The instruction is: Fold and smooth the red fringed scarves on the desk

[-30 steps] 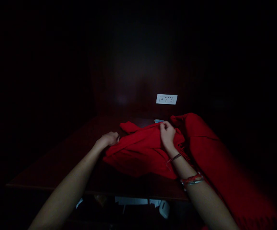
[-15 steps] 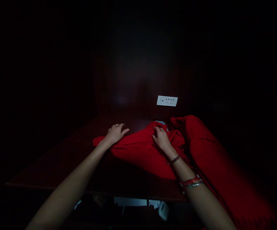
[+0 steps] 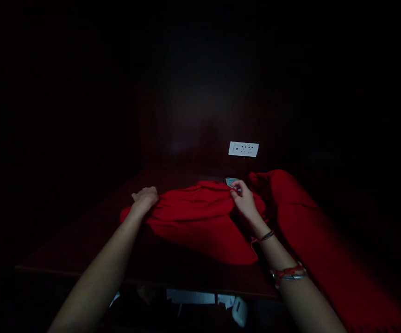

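A crumpled red scarf (image 3: 197, 217) lies across the dark wooden tabletop, gathered into folds between my two hands. At its left end, my left hand (image 3: 145, 198) is closed on the cloth, with the fingertips partly hidden. My right hand (image 3: 244, 198) pinches the scarf's upper right edge between thumb and fingers. Just behind that hand, a small light-blue card-like item (image 3: 231, 182) shows partly. To the right, a second stretch of red fabric (image 3: 301, 226) drapes down toward me, fringed at its lower end; whether it joins the scarf I cannot tell.
A white socket panel (image 3: 243, 149) is on the dark back wall. The tabletop's front edge (image 3: 186, 287) runs below my hands. Beneath it, a white rounded object (image 3: 239, 311) and pale papers (image 3: 190, 296) show dimly. The surroundings are very dark.
My left hand has moved left and closed on the scarf. My right hand has shifted slightly right and now pinches its edge. The cloth is stretched wider and more gathered.
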### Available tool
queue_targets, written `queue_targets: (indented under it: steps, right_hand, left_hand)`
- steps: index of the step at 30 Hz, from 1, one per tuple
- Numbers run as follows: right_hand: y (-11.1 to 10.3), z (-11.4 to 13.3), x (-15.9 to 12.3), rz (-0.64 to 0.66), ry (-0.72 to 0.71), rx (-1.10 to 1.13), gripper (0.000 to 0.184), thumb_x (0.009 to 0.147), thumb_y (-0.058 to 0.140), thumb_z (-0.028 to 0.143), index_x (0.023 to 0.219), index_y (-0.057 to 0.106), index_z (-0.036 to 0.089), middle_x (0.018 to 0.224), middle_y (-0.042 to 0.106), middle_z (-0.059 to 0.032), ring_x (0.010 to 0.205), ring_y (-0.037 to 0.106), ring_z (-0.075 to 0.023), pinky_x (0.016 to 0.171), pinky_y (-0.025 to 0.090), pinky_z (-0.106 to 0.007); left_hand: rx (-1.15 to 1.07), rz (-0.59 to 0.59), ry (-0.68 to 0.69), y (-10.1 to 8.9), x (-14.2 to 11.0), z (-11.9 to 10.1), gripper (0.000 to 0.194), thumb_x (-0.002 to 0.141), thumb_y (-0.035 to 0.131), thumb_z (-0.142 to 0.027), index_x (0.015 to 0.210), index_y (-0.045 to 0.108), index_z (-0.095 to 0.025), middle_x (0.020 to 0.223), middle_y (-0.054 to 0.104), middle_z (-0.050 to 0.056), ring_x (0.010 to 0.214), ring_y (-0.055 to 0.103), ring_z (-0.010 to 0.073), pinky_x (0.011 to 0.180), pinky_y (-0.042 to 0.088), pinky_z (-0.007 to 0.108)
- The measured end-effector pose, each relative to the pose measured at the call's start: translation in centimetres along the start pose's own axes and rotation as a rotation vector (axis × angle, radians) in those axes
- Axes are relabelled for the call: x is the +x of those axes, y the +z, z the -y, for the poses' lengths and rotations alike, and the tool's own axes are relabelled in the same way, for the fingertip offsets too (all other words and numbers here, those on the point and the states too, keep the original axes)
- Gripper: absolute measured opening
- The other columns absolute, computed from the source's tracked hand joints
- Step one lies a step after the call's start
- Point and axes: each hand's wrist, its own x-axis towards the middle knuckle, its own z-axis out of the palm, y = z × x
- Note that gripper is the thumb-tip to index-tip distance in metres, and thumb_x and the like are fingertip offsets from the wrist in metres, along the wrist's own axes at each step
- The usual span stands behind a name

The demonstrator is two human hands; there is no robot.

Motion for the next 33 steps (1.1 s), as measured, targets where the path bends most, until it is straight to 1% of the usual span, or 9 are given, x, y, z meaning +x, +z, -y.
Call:
queue_targets:
  steps: [2, 4, 8, 11, 16, 21, 27, 29, 33]
  right_hand:
    - [0.6, -0.3, -0.4, 0.332, 0.022, -0.139, 0.024, 0.059, 0.046, 0.012, 0.083, 0.046, 0.017, 0.065, 0.046, 0.0028, 0.057, 0.045, -0.0108, 0.058, 0.038, -0.023]
    - [1.3, -0.3, -0.9, 0.421, -0.028, -0.230, 0.030, 0.060, 0.049, 0.012, 0.090, 0.047, 0.016, 0.072, 0.050, -0.0003, 0.067, 0.048, -0.0132, 0.065, 0.039, -0.027]
    - [2.3, 0.7, -1.7, 0.274, -0.261, -0.270, 0.043, 0.067, 0.053, 0.026, 0.108, 0.043, 0.018, 0.102, 0.046, -0.0074, 0.096, 0.043, -0.0180, 0.082, 0.035, -0.032]
    - [2.8, 1.7, -2.1, 0.247, -0.337, -0.271, 0.049, 0.070, 0.051, 0.037, 0.115, 0.039, 0.020, 0.105, 0.047, -0.0074, 0.098, 0.043, -0.0195, 0.083, 0.035, -0.034]
    - [3.0, 2.6, -2.3, 0.137, -0.331, -0.208, 0.026, 0.080, 0.039, 0.030, 0.097, 0.054, 0.018, 0.088, 0.058, -0.0058, 0.083, 0.052, -0.0159, 0.077, 0.038, -0.028]
    - [2.4, 2.9, -2.0, 0.039, -0.293, -0.180, 0.025, 0.081, 0.036, 0.028, 0.080, 0.059, 0.017, 0.079, 0.061, -0.0043, 0.073, 0.054, -0.0141, 0.070, 0.038, -0.024]
    - [0.0, 0.9, -0.1, -0.343, 0.155, -0.275, 0.033, 0.079, 0.031, 0.034, 0.078, 0.058, 0.015, 0.071, 0.061, -0.0059, 0.062, 0.053, -0.0155, 0.059, 0.037, -0.024]
    - [-0.3, -0.2, 0.3, -0.210, 0.242, -0.290, 0.031, 0.078, 0.032, 0.032, 0.076, 0.058, 0.015, 0.071, 0.061, -0.0062, 0.064, 0.053, -0.0162, 0.059, 0.038, -0.024]
    - [0.1, -0.8, 0.0, 0.169, 0.144, -0.400, 0.018, 0.067, 0.044, 0.019, 0.076, 0.059, 0.015, 0.077, 0.059, -0.0074, 0.073, 0.054, -0.0186, 0.067, 0.039, -0.027]
  left_hand:
    - [0.026, -0.018, 0.020, 1.1, -0.6, -1.6, 0.024, 0.075, 0.041, -0.020, 0.092, 0.054, -0.010, 0.096, 0.055, 0.018, 0.093, 0.048, 0.0301, 0.074, 0.034, 0.047]
    - [-0.017, -0.018, 0.172, 2.5, -1.3, -3.8, 0.028, 0.078, 0.038, -0.027, 0.102, 0.050, -0.018, 0.106, 0.052, 0.010, 0.099, 0.045, 0.0230, 0.080, 0.035, 0.038]
    - [-0.196, 0.024, 0.477, 3.9, -2.5, -6.8, 0.030, 0.073, 0.045, -0.032, 0.099, 0.050, -0.017, 0.095, 0.057, 0.006, 0.088, 0.052, 0.0179, 0.078, 0.039, 0.029]
    - [-0.389, 0.005, 0.487, 3.4, -3.0, -7.2, 0.024, 0.075, 0.039, -0.021, 0.097, 0.049, -0.017, 0.086, 0.059, 0.004, 0.079, 0.055, 0.0132, 0.074, 0.040, 0.023]
    - [-0.661, -0.075, 0.497, 2.7, -4.3, -8.2, 0.023, 0.077, 0.031, -0.016, 0.097, 0.042, -0.018, 0.094, 0.055, 0.003, 0.088, 0.052, 0.0107, 0.077, 0.039, 0.022]
    - [-0.594, -0.143, 0.494, 3.2, -4.8, -8.9, 0.014, 0.072, 0.044, -0.021, 0.085, 0.047, -0.019, 0.081, 0.057, 0.000, 0.075, 0.054, 0.0112, 0.071, 0.040, 0.021]
    - [-0.346, -0.449, 0.016, 1.0, -1.4, -4.5, 0.016, 0.069, 0.039, -0.016, 0.079, 0.051, -0.020, 0.074, 0.057, 0.000, 0.071, 0.053, 0.0134, 0.064, 0.040, 0.022]
    - [-0.237, -0.329, -0.068, 0.5, -0.5, -2.9, 0.018, 0.068, 0.039, -0.016, 0.080, 0.051, -0.021, 0.075, 0.057, 0.001, 0.071, 0.053, 0.0151, 0.061, 0.040, 0.023]
    - [-0.022, 0.194, -0.054, 0.9, -0.4, -2.1, 0.019, 0.061, 0.047, -0.015, 0.078, 0.055, -0.019, 0.077, 0.059, 0.005, 0.073, 0.055, 0.0196, 0.062, 0.040, 0.027]
